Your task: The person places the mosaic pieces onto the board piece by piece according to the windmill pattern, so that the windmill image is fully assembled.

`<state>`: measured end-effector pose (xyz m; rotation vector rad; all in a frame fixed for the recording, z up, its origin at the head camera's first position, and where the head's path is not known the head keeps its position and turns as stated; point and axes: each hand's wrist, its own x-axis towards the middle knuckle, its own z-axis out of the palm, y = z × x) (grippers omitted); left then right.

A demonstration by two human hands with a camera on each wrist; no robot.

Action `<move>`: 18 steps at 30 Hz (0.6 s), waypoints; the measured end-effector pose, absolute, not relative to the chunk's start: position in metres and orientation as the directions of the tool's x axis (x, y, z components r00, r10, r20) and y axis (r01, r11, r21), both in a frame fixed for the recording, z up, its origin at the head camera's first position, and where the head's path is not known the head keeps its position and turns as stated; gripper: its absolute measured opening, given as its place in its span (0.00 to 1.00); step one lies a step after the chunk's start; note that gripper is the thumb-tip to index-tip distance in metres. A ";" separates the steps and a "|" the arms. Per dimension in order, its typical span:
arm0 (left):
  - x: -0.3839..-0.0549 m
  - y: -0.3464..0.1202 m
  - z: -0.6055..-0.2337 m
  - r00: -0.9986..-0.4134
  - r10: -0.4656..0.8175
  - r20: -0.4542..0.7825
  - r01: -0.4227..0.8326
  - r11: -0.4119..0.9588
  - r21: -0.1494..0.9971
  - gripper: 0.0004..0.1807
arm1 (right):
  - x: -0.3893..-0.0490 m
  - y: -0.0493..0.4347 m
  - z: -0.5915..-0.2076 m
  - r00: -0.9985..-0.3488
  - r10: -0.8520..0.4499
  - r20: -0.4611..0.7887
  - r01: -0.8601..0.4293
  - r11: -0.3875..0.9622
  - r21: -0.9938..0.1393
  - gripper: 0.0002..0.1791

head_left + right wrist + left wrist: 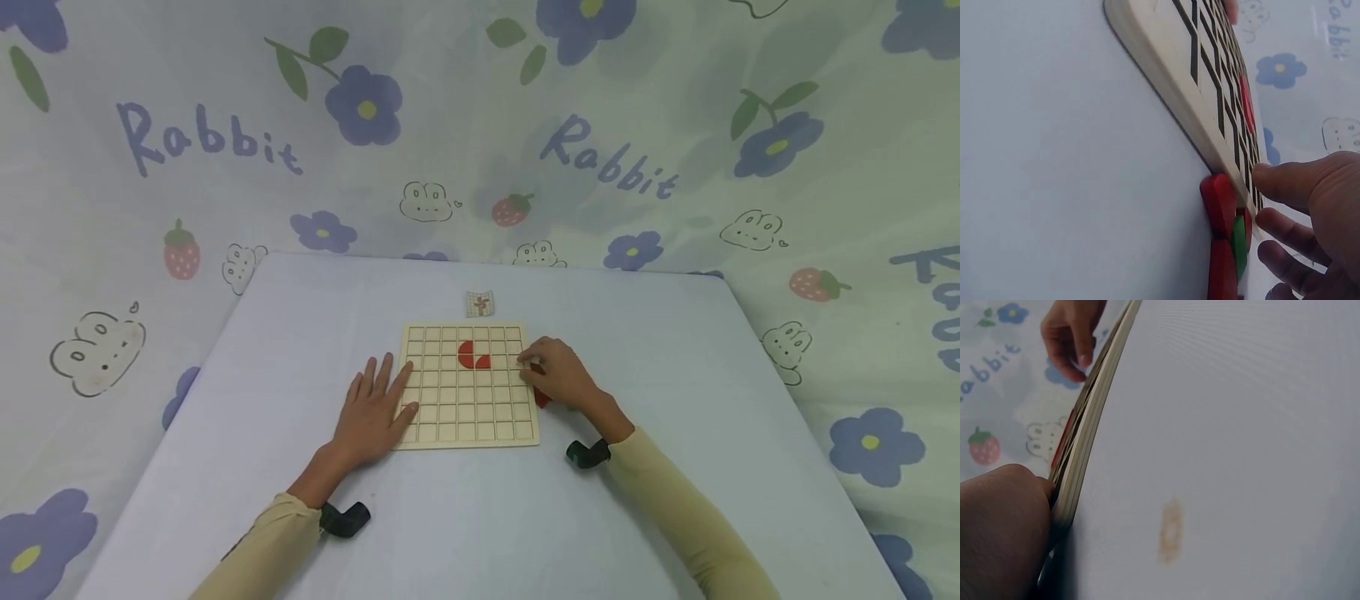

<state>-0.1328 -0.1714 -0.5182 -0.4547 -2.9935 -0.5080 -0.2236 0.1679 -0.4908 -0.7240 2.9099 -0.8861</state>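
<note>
A pale wooden grid board (447,409) lies on the white table. Red quarter-round pieces (466,347) sit in adjoining cells in its upper middle. My left hand (369,415) rests at the board's left side, fingers spread and extended, with the thumb and index tip over the border. At the right edge is my right hand (561,373), its fingers bent and spaced apart in the right wrist view, with nothing visible between them. Beneath it, beside the board, lie loose red pieces (1222,269) and a green piece (1239,247), partly hidden by the hand in the head view.
A small card (480,304) with a grid and a red figure lies beyond the board's far edge. A patterned cloth (465,133) with flowers and rabbits hangs behind the table. Dark wrist devices (346,520) sit at both cuffs.
</note>
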 end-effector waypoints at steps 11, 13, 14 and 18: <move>-0.134 -0.171 -0.521 -0.957 0.268 0.112 0.290 0.907 0.306 0.37 | -0.215 0.196 -0.492 -0.921 -0.377 0.098 -0.375 0.787 -0.490 0.10; -0.134 -0.171 -0.521 -0.956 0.269 0.113 0.291 0.906 0.307 0.37 | -0.215 0.197 -0.493 -0.926 -0.364 0.101 -0.365 0.792 -0.489 0.11; -0.134 -0.171 -0.520 -0.956 0.269 0.114 0.291 0.905 0.310 0.37 | -0.215 0.197 -0.494 -0.927 -0.362 0.102 -0.364 0.793 -0.488 0.12; -0.134 -0.170 -0.521 -0.956 0.271 0.115 0.294 0.904 0.310 0.37 | -0.215 0.192 -0.496 -0.926 -0.359 0.114 -0.367 0.794 -0.485 0.15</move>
